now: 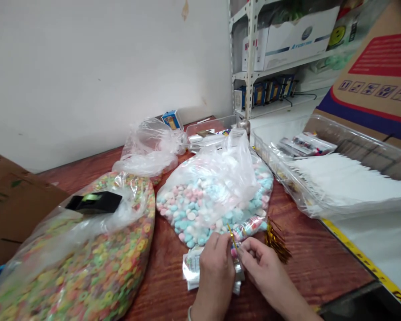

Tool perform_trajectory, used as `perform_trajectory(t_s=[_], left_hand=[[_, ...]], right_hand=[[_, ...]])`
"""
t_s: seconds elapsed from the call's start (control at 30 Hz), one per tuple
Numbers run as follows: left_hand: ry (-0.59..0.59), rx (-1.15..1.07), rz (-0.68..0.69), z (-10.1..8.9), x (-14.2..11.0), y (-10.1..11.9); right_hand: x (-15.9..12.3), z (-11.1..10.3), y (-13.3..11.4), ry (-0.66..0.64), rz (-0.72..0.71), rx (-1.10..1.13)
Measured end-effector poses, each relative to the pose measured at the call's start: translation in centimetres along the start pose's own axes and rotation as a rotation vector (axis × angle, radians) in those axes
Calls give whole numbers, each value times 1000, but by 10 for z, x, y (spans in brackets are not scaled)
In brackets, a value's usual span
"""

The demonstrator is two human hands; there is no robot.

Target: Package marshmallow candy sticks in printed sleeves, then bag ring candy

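Note:
Both of my hands meet at the front middle of the table, fingertips pinched close together. Between them a thin gold twist tie (231,234) sticks up; my left hand (216,267) pinches it, and my right hand (262,264) grips its other side. Just beyond the fingers lies a small clear packet of pastel candies (250,226), its near end partly hidden by my hands. Beneath my left hand is a stack of small printed plastic bags (191,266). A bunch of gold twist ties (277,240) lies beside the packet, to the right.
A large bag of pink, white and blue candies (190,214) stands ahead. At left is a big bag of ring candies (96,263) with a black object (98,203) on top. A clear tray (300,200) holds white paper pieces at right. Cardboard boxes flank the table.

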State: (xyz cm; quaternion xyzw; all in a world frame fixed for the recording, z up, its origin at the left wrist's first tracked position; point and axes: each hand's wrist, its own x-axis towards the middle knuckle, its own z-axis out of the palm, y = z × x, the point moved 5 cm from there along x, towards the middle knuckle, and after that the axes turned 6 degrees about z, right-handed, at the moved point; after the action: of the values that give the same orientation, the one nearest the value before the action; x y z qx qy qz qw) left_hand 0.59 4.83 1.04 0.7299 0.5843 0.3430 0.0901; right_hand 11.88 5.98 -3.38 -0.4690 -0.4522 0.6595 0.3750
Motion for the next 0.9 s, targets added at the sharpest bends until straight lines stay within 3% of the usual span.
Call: perform_trajectory(t_s=[0.1,0.17,0.27,0.37,0.47,0.57,0.67,0.77,0.9], left_hand=[[84,-8,61,-4,-4,-2],[74,-23,83,-4,-5,-2],[47,-150,6,-3,-2,-4],[50,-488,-290,6,-1,-13],[19,-1037,-692,27,-6,-18],[59,-1376,-854,37,-6,-15],[115,-1409,-852,35,-4,-15],[119,-1341,-822,34,-5,-16],[89,-977,-603,26,-4,-16]], right_hand=[[5,-2,8,16,6,3],[4,-4,9,34,-13,-22],[2,-7,6,80,-49,-104],[2,-10,3,163,-100,-232],[4,-11,0,208,-146,-324],[3,-10,-5,225,-213,-380],[-1,-8,-14,237,-314,-417],[-1,-4,-15,169,-282,-391],[4,-5,-13,168,-226,-316]])
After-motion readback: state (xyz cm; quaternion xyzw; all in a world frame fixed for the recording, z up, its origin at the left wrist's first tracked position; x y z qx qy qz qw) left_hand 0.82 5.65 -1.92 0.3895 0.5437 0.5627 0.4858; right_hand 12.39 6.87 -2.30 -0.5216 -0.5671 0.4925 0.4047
